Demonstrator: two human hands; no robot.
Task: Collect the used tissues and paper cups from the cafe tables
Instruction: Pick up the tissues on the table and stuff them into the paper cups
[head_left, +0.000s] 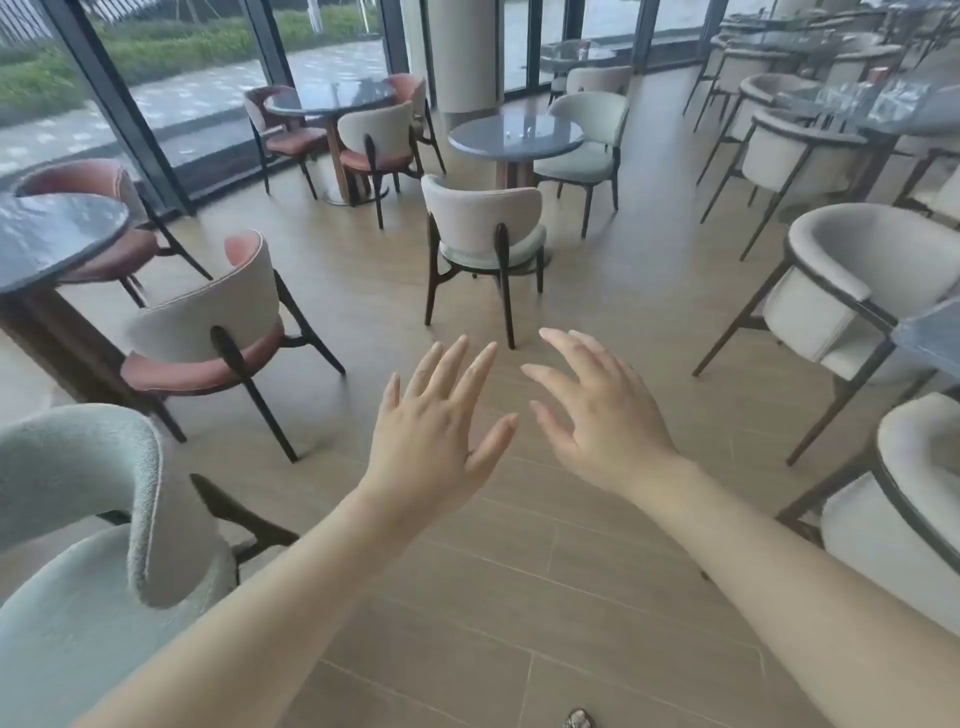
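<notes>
Above wood floor (597, 291), left hand (431, 441) and right hand (602, 421) spread, empty.

Round bench (514, 136): grey-blue top. Chair (228, 332): cream back, salmon-pink seat, dark legs. Chair (483, 228): cream back, pale green seat. Floor (571, 545): light tan planks.
</notes>
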